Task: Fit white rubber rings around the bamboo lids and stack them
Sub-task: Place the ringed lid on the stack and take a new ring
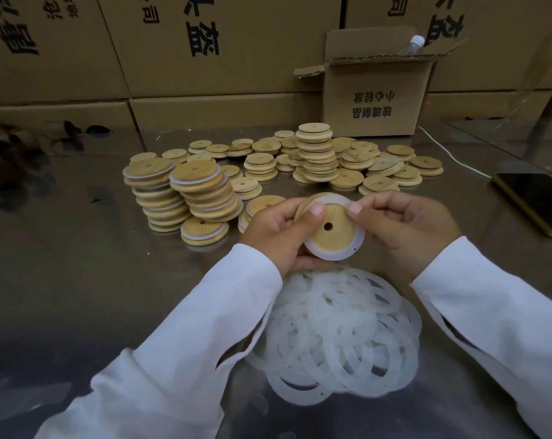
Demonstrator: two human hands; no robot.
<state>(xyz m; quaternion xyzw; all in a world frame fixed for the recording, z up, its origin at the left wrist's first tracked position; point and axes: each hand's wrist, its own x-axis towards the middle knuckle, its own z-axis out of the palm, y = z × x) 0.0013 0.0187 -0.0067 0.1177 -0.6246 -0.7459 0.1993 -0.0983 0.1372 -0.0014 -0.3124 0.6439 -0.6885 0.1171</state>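
Both hands hold one round bamboo lid point(333, 237) with a centre hole, tilted toward me above the table. A white rubber ring point(330, 255) lies round its rim. My left hand point(279, 234) grips the lid's left edge with the thumb on its face. At the upper right edge my right hand point(401, 226) pinches the ring. A heap of loose white rings point(341, 337) lies just below my hands. Two leaning stacks of ringed lids point(205, 193) stand to the left. Bare bamboo lids point(319, 153) are spread and stacked behind.
The metal table point(78, 280) reflects its surroundings. An open cardboard box point(372, 96) with a plastic bottle point(412, 45) in it stands at the back. Large cartons point(205, 58) wall off the rear. A phone point(537, 201) with a white cable point(452, 156) lies at the right.
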